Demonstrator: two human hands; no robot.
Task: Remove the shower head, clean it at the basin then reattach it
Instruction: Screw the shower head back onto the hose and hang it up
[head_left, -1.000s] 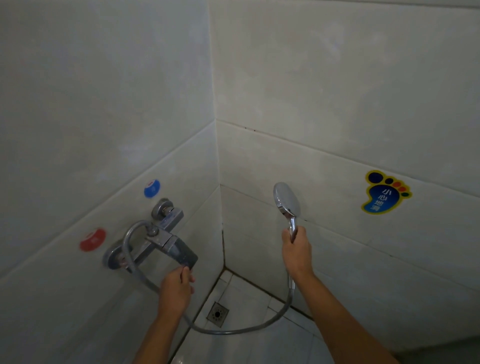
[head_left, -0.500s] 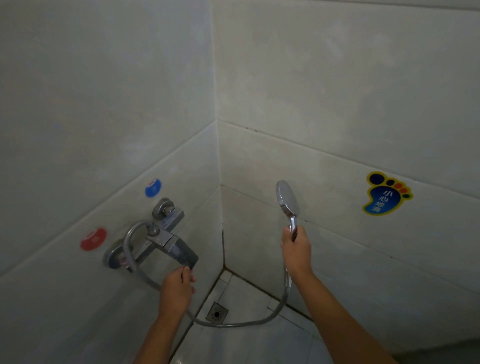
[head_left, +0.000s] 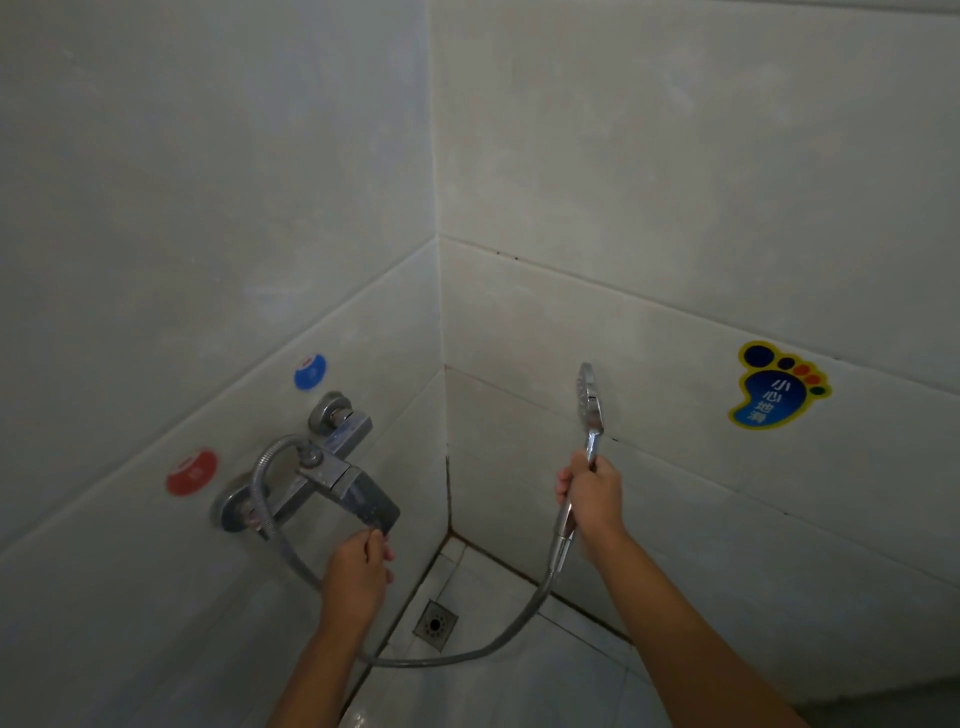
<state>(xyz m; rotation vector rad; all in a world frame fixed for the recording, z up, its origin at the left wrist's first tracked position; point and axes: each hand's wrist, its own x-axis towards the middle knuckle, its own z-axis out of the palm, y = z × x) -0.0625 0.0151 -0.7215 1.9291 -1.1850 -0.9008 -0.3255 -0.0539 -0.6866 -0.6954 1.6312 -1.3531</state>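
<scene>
Gripped by its handle in the right hand (head_left: 592, 493), the shower head (head_left: 589, 397) is held upright at 3 o'clock of the tap (head_left: 332, 467), whose lever (head_left: 371, 506) is pinched by the left hand (head_left: 356, 571).

A: How much of the shower head (head_left: 588, 399) shows?

B: Only its edge and part of its face; the right hand (head_left: 592, 499) covers the middle of the handle.

A: And the hose (head_left: 498, 644)?

B: A stretch disappears behind the left hand (head_left: 356, 569). Its fingertips under the tap lever (head_left: 371, 503) are hidden, so the grip is unclear.

A: The arms?

B: Both are cut off by the bottom edge. The foot sticker (head_left: 776, 387) has characters too small to read.
</scene>
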